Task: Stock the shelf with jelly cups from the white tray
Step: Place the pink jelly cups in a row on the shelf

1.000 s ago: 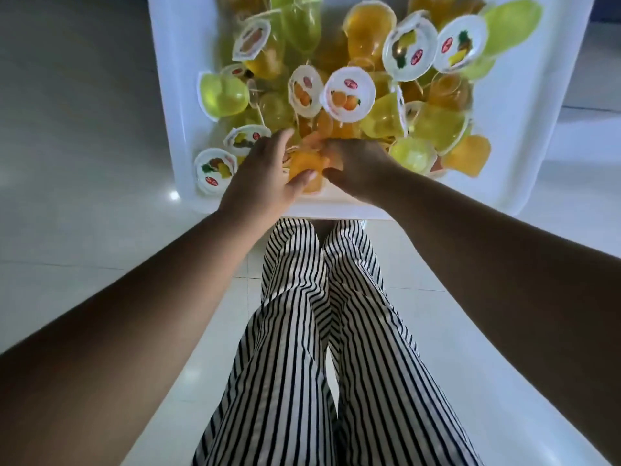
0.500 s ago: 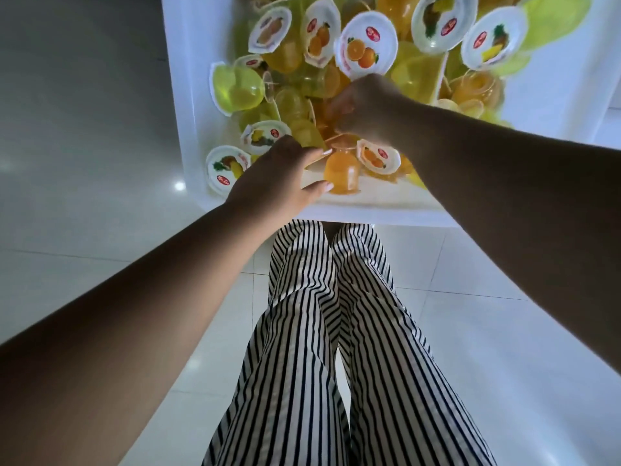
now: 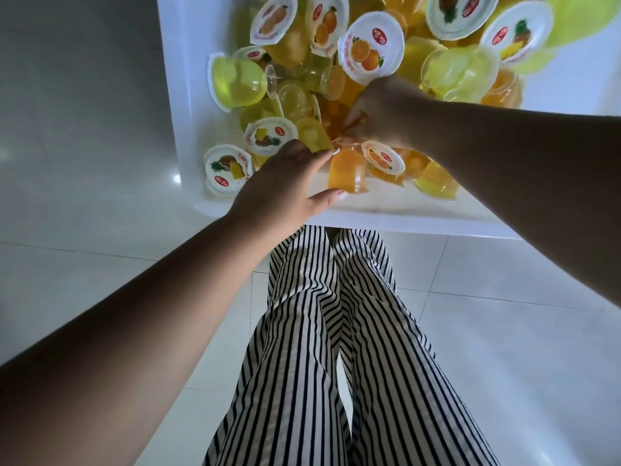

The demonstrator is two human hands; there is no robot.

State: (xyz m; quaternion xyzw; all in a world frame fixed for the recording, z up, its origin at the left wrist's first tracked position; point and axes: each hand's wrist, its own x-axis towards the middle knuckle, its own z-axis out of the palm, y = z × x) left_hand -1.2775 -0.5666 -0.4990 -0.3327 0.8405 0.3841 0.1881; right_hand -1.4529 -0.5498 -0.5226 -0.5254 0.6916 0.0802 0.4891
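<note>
The white tray [image 3: 188,105] sits on the floor ahead of the person's striped trousers [image 3: 336,348] and holds a loose heap of jelly cups [image 3: 369,52], yellow and orange, lying at all angles. An orange cup [image 3: 346,173] stands near the tray's front edge, its lid end pointing away from the person, just to the right of the left hand [image 3: 285,183]. That hand is the nearer one: its forefinger and thumb spread around the cup and touch its side, not yet closed on it. The right hand [image 3: 383,112] reaches deeper into the heap with fingers curled, seemingly pinching a cup edge, though what it holds cannot be made out. No shelf is in view.
</note>
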